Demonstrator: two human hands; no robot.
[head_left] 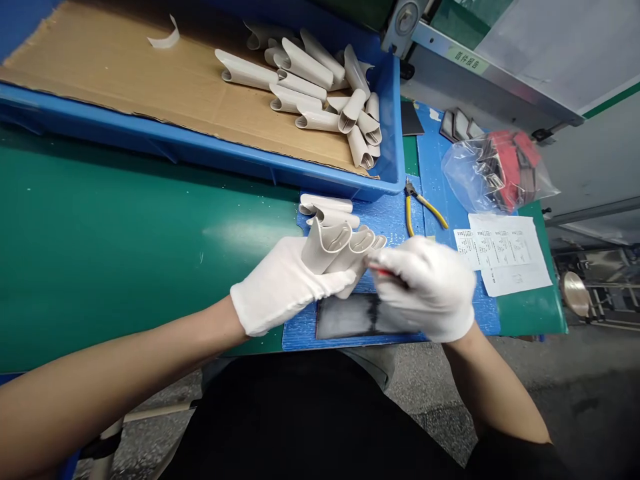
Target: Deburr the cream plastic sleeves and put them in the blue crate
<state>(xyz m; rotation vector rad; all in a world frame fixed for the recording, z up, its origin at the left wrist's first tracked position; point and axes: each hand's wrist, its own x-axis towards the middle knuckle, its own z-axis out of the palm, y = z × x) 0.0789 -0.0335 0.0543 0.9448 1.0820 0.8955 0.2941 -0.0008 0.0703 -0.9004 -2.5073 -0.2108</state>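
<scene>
My left hand (283, 285), in a white glove, is closed around a bundle of beige curled sleeves (334, 245), held upright over the blue mat (305, 330). My right hand (425, 287), also gloved, is closed on a small red-tipped tool (383, 272) that touches the right side of the bundle. Two more beige sleeves (327, 208) lie on the mat just behind the bundle. A dark grey plate (345, 317) lies on the mat under my hands.
A blue bin (200, 150) lined with cardboard holds several beige sleeves (320, 87) at the back. Yellow-handled cutters (423, 205), a printed paper sheet (503, 257) and a clear bag of red and dark parts (500, 170) lie to the right. The table top is green.
</scene>
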